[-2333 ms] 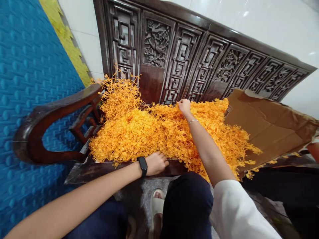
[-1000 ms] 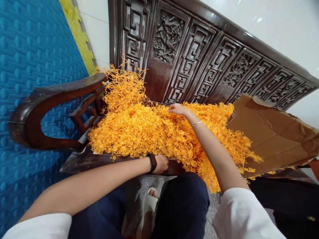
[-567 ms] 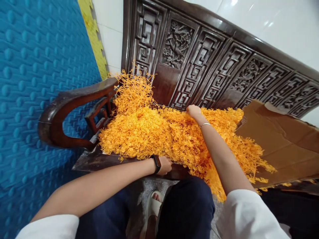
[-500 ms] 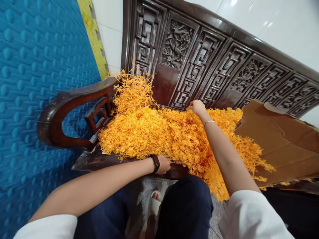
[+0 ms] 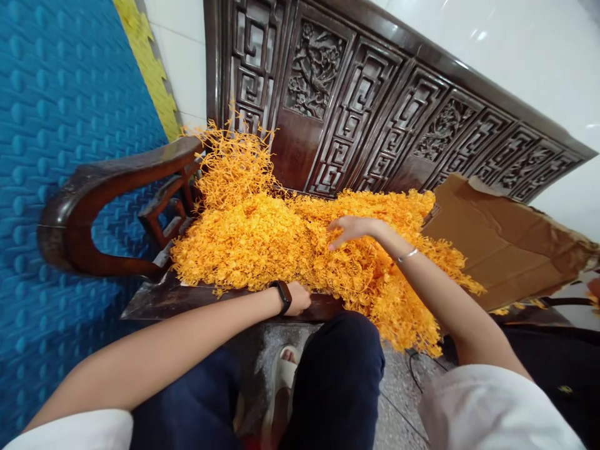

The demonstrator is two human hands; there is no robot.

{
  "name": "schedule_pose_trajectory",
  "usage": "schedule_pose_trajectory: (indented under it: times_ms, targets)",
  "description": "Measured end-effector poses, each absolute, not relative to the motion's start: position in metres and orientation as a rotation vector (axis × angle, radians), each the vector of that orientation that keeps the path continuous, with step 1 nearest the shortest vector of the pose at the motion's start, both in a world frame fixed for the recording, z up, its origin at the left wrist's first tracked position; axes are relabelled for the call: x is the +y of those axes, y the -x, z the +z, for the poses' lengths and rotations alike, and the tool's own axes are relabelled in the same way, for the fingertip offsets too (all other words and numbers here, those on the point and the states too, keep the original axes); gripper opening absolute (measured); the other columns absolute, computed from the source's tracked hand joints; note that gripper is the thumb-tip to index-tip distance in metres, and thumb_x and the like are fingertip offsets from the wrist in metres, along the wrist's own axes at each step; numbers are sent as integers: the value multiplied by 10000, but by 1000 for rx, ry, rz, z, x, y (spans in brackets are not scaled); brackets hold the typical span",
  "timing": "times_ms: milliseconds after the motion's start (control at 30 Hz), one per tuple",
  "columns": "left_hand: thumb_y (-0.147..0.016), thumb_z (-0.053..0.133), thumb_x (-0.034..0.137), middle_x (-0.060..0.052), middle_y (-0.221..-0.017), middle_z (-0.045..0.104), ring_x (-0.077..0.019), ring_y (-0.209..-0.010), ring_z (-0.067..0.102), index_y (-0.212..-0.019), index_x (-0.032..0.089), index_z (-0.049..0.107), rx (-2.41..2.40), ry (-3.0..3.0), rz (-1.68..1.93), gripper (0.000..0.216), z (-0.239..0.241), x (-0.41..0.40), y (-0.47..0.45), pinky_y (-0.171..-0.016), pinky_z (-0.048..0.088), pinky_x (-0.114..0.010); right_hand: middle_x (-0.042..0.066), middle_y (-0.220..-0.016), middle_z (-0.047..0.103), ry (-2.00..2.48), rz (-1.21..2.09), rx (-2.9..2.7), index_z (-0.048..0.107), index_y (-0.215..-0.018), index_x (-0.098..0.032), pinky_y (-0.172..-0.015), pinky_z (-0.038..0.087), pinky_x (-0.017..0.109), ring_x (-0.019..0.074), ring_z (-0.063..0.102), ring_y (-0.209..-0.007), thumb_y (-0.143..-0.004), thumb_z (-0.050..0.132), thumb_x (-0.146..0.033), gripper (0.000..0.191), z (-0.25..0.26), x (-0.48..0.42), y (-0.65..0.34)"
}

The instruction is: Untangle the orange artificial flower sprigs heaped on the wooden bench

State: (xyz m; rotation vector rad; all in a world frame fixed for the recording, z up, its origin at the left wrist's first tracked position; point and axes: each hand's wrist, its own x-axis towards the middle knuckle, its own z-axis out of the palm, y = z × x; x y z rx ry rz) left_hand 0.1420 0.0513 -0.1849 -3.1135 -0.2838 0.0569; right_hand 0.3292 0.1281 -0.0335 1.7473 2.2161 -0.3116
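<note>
A big heap of orange-yellow, stringy artificial flower sprigs (image 5: 248, 240) covers the left part of the dark wooden bench seat. My right hand (image 5: 350, 229), with a silver bangle at the wrist, hovers over or just touches the middle of the heap; its fingers are apart and I see nothing in them. By the bench's front edge (image 5: 328, 307) my left hand (image 5: 298, 298), wearing a black watch, is curled closed at the heap's lower side. The fingertips of that hand are hidden, so what it grips, if anything, does not show.
The carved wooden backrest (image 5: 300, 147) rises behind the heap. A curved armrest (image 5: 65, 212) bounds the left side, with blue foam matting (image 5: 56, 112) beyond it. Brown cardboard (image 5: 506, 244) lies on the bench at right. My knees (image 5: 342, 350) are close to the front edge.
My right hand has come down from the back of the heap toward its middle, and its fingers have opened. My left hand stays at the front edge. The view has shifted slightly.
</note>
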Motion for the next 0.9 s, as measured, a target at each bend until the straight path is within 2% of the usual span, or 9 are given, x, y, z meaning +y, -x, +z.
schedule_pose_trajectory:
  times_ms: [67,133,333,500,667,733,800,833,900]
  targets:
    - [-744,595,179,-95,-838,693,-198,-807,630,-757,136,669,-279,3106,37,87,-182,53,-144,-606,438,-276,98,-955,694,-1693,-95,2062,699,-913,-166,-930,425,389,266,636,-971,-617,776,-218,310,-39,107,-320]
    - [-753,584,166,-94,-831,689,-194,-801,627,-758,134,662,-293,3088,4,85,-178,54,-147,-637,445,-281,111,-875,698,-1698,68,2022,701,-828,-146,-907,419,382,270,643,-937,-627,758,-148,209,-39,94,-319]
    - [-853,416,142,-155,-933,650,-247,-889,593,-942,86,615,-402,2987,-202,225,-152,53,-159,-767,437,-373,123,-908,681,-1989,282,2114,674,-898,-141,-721,423,298,246,615,-908,-824,547,-246,181,-3,91,-355]
    - [-905,318,209,-202,-1188,561,-277,-1056,530,-1269,33,431,-438,2920,-394,420,-131,41,-177,-864,398,-400,65,-821,650,-2384,248,2449,641,-919,-124,-666,412,263,141,570,-711,-802,578,-271,198,40,48,-378]
    - [-911,326,263,-208,-1410,375,-308,-1241,417,-1396,99,291,-294,2810,-554,513,-133,27,-197,-962,346,-430,72,-828,651,-2595,31,2342,603,-1015,-150,-675,451,317,161,579,-662,-805,538,-458,379,11,-67,-383]
    - [-897,355,221,-194,-1436,343,-308,-1276,391,-1416,175,264,-159,2741,-590,529,-136,23,-202,-969,347,-445,145,-1000,641,-2724,-42,2166,453,-1259,-128,-757,470,378,243,621,-830,-778,546,-511,622,-28,-99,-386]
    - [-882,373,187,-184,-1455,315,-307,-1313,347,-1423,211,246,-43,2693,-593,556,-138,22,-205,-981,342,-462,230,-1312,454,-2706,-128,2179,181,-1427,-102,-857,454,417,326,525,-1119,-701,620,-537,953,-68,-108,-388]
    - [-875,381,180,-183,-1460,306,-306,-1323,333,-1423,205,248,-15,2681,-591,564,-138,21,-206,-988,339,-466,238,-1393,349,-2692,-142,2217,108,-1446,-106,-890,442,425,346,447,-1212,-671,649,-537,1039,-84,-103,-389]
    - [-860,411,188,-188,-1458,308,-308,-1322,334,-1416,171,268,-16,2676,-588,574,-136,22,-209,-998,340,-462,207,-1431,292,-2746,-107,2240,84,-1459,-166,-915,430,416,328,409,-1255,-723,627,-480,967,-105,-80,-389]
